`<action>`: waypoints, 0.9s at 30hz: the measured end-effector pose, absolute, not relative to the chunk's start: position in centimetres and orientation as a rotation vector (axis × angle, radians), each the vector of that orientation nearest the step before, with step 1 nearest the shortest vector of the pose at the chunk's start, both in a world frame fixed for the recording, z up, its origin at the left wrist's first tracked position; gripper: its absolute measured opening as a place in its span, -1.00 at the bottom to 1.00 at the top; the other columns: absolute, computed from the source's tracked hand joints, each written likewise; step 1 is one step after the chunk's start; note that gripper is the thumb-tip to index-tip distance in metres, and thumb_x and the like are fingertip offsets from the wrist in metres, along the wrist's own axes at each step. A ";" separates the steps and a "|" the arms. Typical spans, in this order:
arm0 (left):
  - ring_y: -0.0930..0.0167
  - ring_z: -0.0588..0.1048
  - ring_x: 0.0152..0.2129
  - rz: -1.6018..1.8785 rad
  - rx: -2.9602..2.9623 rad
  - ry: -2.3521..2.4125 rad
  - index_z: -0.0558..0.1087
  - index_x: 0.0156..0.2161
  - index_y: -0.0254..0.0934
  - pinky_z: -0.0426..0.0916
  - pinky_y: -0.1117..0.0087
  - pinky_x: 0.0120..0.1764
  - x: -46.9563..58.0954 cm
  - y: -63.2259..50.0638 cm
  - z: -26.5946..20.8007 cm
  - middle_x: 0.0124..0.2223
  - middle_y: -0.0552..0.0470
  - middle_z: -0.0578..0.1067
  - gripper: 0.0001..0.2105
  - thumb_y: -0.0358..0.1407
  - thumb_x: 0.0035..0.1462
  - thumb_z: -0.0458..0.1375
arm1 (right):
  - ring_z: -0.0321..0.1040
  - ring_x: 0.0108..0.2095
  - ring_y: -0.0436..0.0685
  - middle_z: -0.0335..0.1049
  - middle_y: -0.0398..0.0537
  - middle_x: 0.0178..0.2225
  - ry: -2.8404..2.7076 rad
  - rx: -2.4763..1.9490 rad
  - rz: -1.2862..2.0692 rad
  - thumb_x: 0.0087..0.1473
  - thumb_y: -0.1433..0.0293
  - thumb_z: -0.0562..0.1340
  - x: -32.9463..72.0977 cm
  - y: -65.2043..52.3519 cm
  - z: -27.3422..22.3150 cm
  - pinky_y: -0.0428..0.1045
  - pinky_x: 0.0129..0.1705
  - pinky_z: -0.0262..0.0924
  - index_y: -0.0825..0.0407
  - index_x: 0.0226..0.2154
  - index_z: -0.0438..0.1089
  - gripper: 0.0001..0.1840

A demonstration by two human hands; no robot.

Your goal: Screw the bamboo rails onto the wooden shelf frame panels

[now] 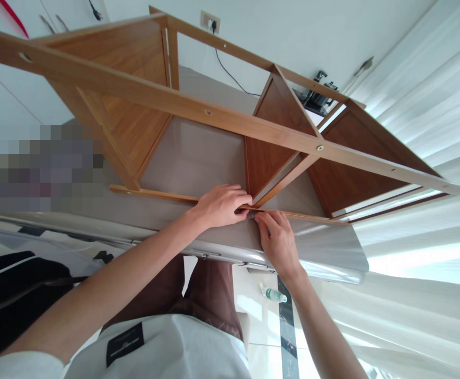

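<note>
Hands (224, 206) touch wooden shelf (261, 128) (lower rail (158, 195)).

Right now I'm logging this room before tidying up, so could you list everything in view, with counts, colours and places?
Table: 1, grey, centre
Frame: 1, brown, on table
Panels: 3, brown, across frame
Small piece: 1, greyish, by frame's near edge; unclear what
Wall: white, top
Outlet: 1, pale, on wall
Cord: 1, black, running from outlet
Appliance: black, beyond frame; count and type unclear
Red strip: 1, red, top left
Curtain: count unclear, white, right
Bottle: 1, clear and green, on floor
Blurred patch: left; contents unreadable
Shirt: 1, white, bottom
Trousers: brown, lower centre
Left hand: 1, at frame's near edge
Right hand: 1, at small piece
</note>
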State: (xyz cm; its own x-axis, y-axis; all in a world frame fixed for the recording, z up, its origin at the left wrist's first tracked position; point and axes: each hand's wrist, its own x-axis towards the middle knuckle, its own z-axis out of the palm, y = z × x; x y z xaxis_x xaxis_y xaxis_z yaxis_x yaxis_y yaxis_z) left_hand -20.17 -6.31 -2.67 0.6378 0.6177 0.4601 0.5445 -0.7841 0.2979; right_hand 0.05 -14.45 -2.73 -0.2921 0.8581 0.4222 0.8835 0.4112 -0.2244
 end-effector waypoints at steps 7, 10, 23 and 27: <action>0.36 0.53 -0.23 0.828 2.712 0.969 0.54 -0.20 -0.21 0.41 0.35 -0.16 -20.1 -6.3 -2.7 -0.23 0.08 0.61 -0.90 -0.31 0.22 0.19 | 0.32 -0.15 0.13 0.46 -0.03 -0.21 -2.205 -1.485 -0.063 0.37 0.43 0.09 0.3 -14.7 -2.5 0.03 -0.08 0.19 -0.02 -0.18 0.46 -0.78; 0.36 0.53 -0.23 0.825 2.713 0.964 0.54 -0.21 -0.21 0.41 0.35 -0.17 -20.1 -6.3 -2.6 -0.23 0.09 0.61 -0.91 -0.31 0.21 0.19 | 0.30 -0.14 0.15 0.44 -0.02 -0.21 -2.224 -1.499 -0.120 0.35 0.45 0.10 0.4 -15.1 -2.3 0.04 -0.09 0.15 -0.02 -0.16 0.47 -0.78; 0.36 0.53 -0.22 0.820 2.704 0.970 0.54 -0.21 -0.19 0.41 0.33 -0.17 -20.2 -6.3 -2.7 -0.24 0.08 0.60 -0.91 -0.32 0.20 0.19 | 0.24 -0.18 0.16 0.43 -0.02 -0.18 -2.410 -1.489 -0.526 0.23 0.58 0.18 -0.5 -15.0 -0.9 0.06 -0.07 0.09 -0.02 -0.11 0.44 -0.75; 0.37 0.53 -0.20 0.827 2.682 0.965 0.53 -0.22 -0.18 0.40 0.34 -0.18 -20.3 -6.3 -2.5 -0.23 0.11 0.60 -0.92 -0.33 0.20 0.19 | 0.23 -0.19 0.16 0.43 -0.01 -0.18 -2.443 -1.458 -0.585 0.22 0.61 0.16 -0.8 -15.1 -0.5 0.07 -0.07 0.09 0.00 -0.09 0.42 -0.72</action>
State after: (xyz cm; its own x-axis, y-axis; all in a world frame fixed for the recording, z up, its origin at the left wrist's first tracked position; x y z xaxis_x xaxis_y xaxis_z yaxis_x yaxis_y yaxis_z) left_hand -20.27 -6.31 -2.52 0.6361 0.6315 0.4434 0.5349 -0.7751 0.3364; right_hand -0.79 -15.11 -0.48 -0.4751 0.7852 0.3970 0.8799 0.4233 0.2158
